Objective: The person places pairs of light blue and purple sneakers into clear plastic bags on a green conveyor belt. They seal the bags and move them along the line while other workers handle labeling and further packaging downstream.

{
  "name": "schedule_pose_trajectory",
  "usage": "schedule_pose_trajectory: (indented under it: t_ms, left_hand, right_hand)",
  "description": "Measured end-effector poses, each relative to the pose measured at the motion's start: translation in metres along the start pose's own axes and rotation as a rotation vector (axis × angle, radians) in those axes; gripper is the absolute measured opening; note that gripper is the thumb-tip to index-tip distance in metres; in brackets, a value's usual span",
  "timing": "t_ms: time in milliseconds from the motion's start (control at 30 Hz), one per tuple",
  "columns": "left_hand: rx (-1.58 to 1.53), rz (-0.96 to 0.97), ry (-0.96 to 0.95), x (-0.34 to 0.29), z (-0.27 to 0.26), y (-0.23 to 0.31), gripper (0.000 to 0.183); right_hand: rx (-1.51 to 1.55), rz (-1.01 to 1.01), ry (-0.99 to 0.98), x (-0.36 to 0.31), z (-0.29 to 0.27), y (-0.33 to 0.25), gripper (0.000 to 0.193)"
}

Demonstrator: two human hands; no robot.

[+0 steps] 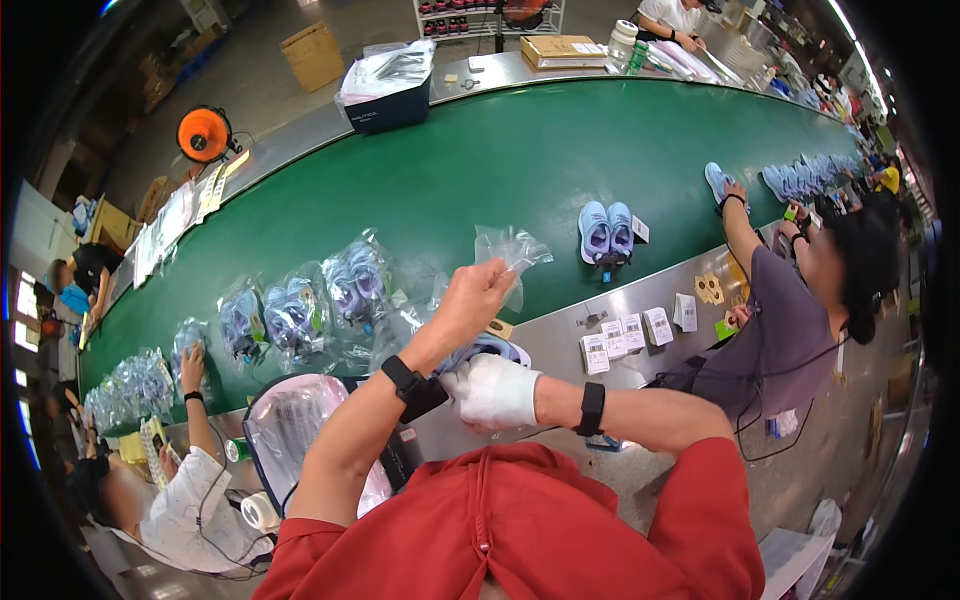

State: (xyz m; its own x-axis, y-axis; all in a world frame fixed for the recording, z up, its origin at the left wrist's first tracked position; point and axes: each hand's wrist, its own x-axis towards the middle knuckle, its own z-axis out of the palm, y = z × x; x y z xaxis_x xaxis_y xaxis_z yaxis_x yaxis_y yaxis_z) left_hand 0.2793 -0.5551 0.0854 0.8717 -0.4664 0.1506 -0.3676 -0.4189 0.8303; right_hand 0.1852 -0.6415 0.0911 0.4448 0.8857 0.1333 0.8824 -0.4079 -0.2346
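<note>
My left hand (470, 301) is closed in a pinch on a clear plastic bag (512, 252), its upper part bunched and sticking out past the fingers. Below it, a pair of blue-purple sneakers (486, 350) sits close to my body, partly hidden by my left wrist and the bag's film. My right hand (492, 392), in a white glove, is curled against the near end of these sneakers; its fingertips are hidden. Farther right on the green belt stands an unbagged pair of light blue sneakers (607, 232) with a white tag.
Bagged sneakers (352, 278) line the green belt (480, 150) on my left. Stacks of white labels (620, 336) lie on the metal edge to my right. A box of plastic bags (300, 430) stands by my left arm. Co-workers reach onto the belt at both sides.
</note>
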Motion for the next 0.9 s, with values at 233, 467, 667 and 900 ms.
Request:
schedule_pose_trajectory:
  t_ms: [233,467,667,900]
  left_hand:
    - [0.073,0.211,-0.572,-0.048,-0.02,0.044,0.009]
    - [-0.047,0.16,-0.621,-0.102,0.002,0.028,0.008]
    - [-0.042,0.058,0.235,-0.019,-0.038,-0.013,0.01]
    - [0.25,0.322,-0.57,-0.029,0.01,0.079,0.009]
  right_hand:
    - [0.597,0.16,0.12,-0.043,0.101,0.033,0.011]
    - [0.629,0.474,0.511,-0.032,0.085,0.048,0.024]
    - [0.143,0.412,0.273,-0.015,0.056,0.051,0.021]
    - [0.177,0.13,0.149,-0.014,0.045,0.051,0.021]
